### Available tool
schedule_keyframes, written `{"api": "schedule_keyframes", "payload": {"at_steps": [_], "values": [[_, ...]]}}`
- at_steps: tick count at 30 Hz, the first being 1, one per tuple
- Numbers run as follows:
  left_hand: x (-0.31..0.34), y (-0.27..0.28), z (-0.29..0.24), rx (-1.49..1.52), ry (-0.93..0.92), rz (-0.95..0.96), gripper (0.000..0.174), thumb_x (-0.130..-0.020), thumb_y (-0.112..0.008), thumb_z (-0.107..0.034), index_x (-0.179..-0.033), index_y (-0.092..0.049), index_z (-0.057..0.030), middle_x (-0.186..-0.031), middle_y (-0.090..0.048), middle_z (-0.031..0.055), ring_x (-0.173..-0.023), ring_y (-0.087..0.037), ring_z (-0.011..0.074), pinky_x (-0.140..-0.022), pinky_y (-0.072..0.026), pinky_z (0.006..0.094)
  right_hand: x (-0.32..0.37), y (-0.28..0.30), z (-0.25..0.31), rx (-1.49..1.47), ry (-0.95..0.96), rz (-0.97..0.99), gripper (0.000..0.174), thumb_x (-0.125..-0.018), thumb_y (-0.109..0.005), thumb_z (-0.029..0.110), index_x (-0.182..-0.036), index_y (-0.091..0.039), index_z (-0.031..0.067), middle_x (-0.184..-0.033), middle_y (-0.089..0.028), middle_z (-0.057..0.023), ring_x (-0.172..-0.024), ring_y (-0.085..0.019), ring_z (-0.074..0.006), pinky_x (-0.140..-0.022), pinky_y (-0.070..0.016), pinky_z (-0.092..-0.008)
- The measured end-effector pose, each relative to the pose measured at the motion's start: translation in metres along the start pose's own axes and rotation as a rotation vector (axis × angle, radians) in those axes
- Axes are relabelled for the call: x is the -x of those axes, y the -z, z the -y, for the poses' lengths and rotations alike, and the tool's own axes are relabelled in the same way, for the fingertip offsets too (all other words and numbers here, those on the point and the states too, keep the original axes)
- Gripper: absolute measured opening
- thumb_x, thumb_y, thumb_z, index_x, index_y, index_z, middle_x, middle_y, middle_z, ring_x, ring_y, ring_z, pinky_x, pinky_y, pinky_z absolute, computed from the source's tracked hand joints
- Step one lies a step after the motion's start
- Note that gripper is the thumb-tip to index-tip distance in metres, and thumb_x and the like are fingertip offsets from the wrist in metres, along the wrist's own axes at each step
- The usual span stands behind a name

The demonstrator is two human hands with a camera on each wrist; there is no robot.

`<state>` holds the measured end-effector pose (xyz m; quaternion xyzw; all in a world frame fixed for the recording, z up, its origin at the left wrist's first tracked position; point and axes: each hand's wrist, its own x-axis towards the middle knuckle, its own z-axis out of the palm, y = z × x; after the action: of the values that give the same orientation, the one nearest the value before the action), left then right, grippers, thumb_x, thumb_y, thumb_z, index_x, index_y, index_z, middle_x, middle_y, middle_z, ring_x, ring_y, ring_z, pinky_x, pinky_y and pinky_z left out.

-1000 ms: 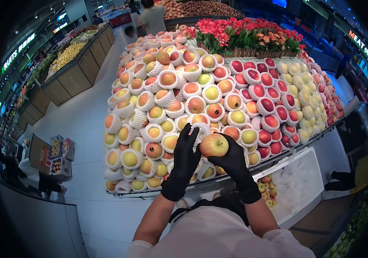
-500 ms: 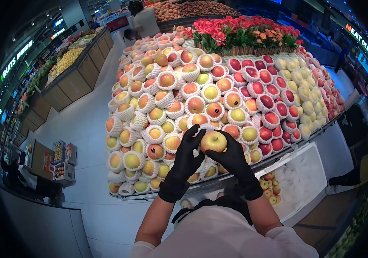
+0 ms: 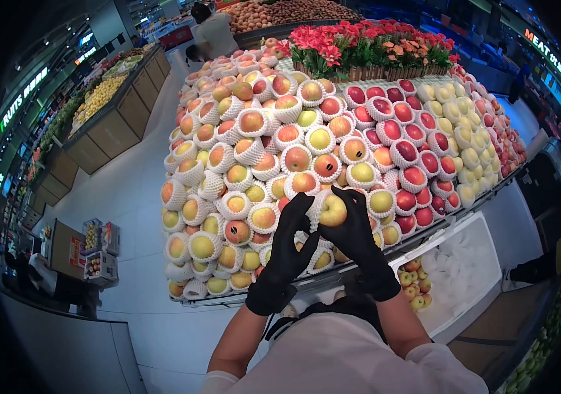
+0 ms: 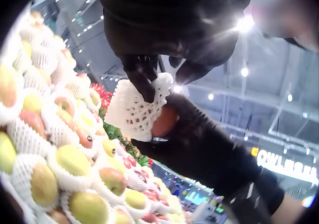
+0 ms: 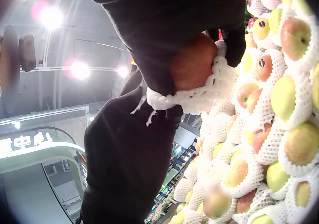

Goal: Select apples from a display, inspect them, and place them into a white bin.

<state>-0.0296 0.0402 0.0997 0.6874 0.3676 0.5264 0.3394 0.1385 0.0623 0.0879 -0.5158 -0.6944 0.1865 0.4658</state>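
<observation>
- Head view: left hand (image 3: 287,246), black-gloved, at 8 o'clock of the apple. Fingers bent over the foam net, thumb standing apart; hand partly open. Exact fingertip contact inside the net cannot be told.
- Right hand (image 3: 354,230), also gloved, at 4 o'clock of the apple. Fingers and thumb curved round the fruit in a fairly wide grip.
- Foam net (image 4: 130,109): white, open mesh, at 9 o'clock of the apple and partly round it. Judged very light, soft and stretchy; strands likely to tear if pulled hard. Best taken by the rim, with more than one finger spreading the load.
- Apple (image 3: 334,211): yellow-green with red blush, held in front of the torso at 12 o'clock. Judged firm, modest in weight, smooth enough to slip, prone to bruising. Best held round its widest part, pressure spread, the netted side left free.
- Fruit display (image 3: 234,174): from 9 round to 3 o'clock beyond the hands, most pieces in similar nets.
- White bin (image 3: 479,231) at 4 o'clock, containing loose apples (image 3: 414,284) and pale, bunched material, type unconfirmed.
- Red flowers (image 3: 323,44) at 12 o'clock, behind the netted fruit.
- Person (image 3: 215,33) at 11 o'clock, farthest noted.
</observation>
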Motion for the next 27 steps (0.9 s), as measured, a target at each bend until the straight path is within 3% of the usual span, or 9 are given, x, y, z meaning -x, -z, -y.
{"api": "schedule_keyframes", "payload": {"at_steps": [2,3,6,7,13,16,20,22,27], "values": [[-0.003,-0.005,0.006,0.427,0.227,-0.178,0.059,-0.087,-0.061,0.003,-0.142,-0.041,-0.0011,-0.140,-0.047,0.0100,-0.096,-0.055,0.0126,-0.087,-0.0483,0.0275,-0.004,0.004,-0.001,-0.020,0.118,-0.049,0.083,-0.065,-0.087,0.016,-0.136,-0.045,0.0014,-0.123,-0.054,-0.0194,-0.120,-0.051,-0.0359,-0.100,-0.0440,-0.0432],[-0.003,-0.003,0.012,0.441,0.314,-0.213,0.057,-0.087,-0.063,0.000,-0.140,-0.042,0.0005,-0.137,-0.049,0.0091,-0.099,-0.056,0.0142,-0.088,-0.0480,0.0291,-0.005,0.006,0.004,-0.117,0.119,-0.034,0.079,-0.065,-0.086,0.014,-0.133,-0.047,0.0017,-0.124,-0.054,-0.0181,-0.120,-0.052,-0.0347,-0.100,-0.0439,-0.0427],[-0.006,0.003,0.033,0.298,0.408,-0.014,0.062,-0.084,-0.073,-0.006,-0.139,-0.044,-0.0018,-0.126,-0.056,0.0087,-0.096,-0.059,0.0117,-0.080,-0.0509,0.0263,-0.003,0.001,0.013,-0.157,0.057,-0.009,0.081,-0.062,-0.089,0.013,-0.132,-0.050,0.0012,-0.127,-0.055,-0.0169,-0.118,-0.055,-0.0313,-0.100,-0.0458,-0.0408],[-0.007,0.001,0.035,0.260,0.392,0.038,0.065,-0.082,-0.077,-0.011,-0.137,-0.044,-0.0022,-0.120,-0.060,0.0079,-0.103,-0.059,0.0143,-0.087,-0.0504,0.0290,-0.002,0.000,0.006,-0.184,0.113,0.028,0.081,-0.066,-0.086,0.013,-0.136,-0.046,0.0024,-0.126,-0.053,-0.0184,-0.121,-0.050,-0.0352,-0.102,-0.0415,-0.0437],[-0.009,-0.008,0.027,0.303,0.158,-0.094,0.076,-0.075,-0.083,-0.012,-0.137,-0.042,-0.0015,-0.130,-0.053,0.0115,-0.120,-0.053,0.0221,-0.102,-0.0439,0.0356,0.005,-0.010,0.002,-0.011,0.117,0.033,0.098,-0.067,-0.084,0.014,-0.149,-0.032,0.0076,-0.135,-0.041,-0.0216,-0.124,-0.040,-0.0392,-0.105,-0.0360,-0.0478],[-0.012,-0.010,0.023,0.089,0.112,-0.101,0.082,-0.072,-0.085,-0.012,-0.139,-0.039,-0.0009,-0.134,-0.049,0.0125,-0.123,-0.051,0.0238,-0.103,-0.0432,0.0367,0.007,-0.015,0.011,0.014,0.077,0.038,0.100,-0.067,-0.083,0.013,-0.151,-0.030,0.0074,-0.134,-0.041,-0.0219,-0.124,-0.040,-0.0400,-0.104,-0.0361,-0.0477],[-0.010,0.003,0.022,0.281,0.247,-0.124,0.079,-0.076,-0.081,-0.013,-0.141,-0.038,-0.0003,-0.136,-0.049,0.0133,-0.127,-0.047,0.0239,-0.107,-0.0394,0.0376,0.003,0.003,0.010,-0.230,0.028,0.153,0.094,-0.073,-0.084,0.019,-0.150,-0.031,0.0070,-0.131,-0.047,-0.0197,-0.117,-0.050,-0.0312,-0.098,-0.0438,-0.0422],[-0.006,0.009,0.030,0.338,0.318,-0.138,0.075,-0.082,-0.072,-0.020,-0.145,-0.036,-0.0015,-0.143,-0.044,0.0128,-0.132,-0.044,0.0243,-0.110,-0.0363,0.0379,0.000,0.008,-0.001,-0.498,-0.228,0.187,0.067,-0.081,-0.078,0.018,-0.139,-0.046,0.0046,-0.123,-0.055,-0.0108,-0.106,-0.058,-0.0185,-0.085,-0.0514,-0.0326],[-0.006,0.006,0.026,0.443,0.310,-0.087,0.072,-0.084,-0.070,-0.018,-0.145,-0.037,-0.0018,-0.145,-0.043,0.0126,-0.135,-0.040,0.0239,-0.113,-0.0311,0.0378,-0.008,0.014,0.016,-0.572,-0.533,0.133,0.030,-0.091,-0.066,0.015,-0.117,-0.062,0.0008,-0.094,-0.064,-0.0074,-0.086,-0.064,-0.0181,-0.079,-0.0515,-0.0314]]}}
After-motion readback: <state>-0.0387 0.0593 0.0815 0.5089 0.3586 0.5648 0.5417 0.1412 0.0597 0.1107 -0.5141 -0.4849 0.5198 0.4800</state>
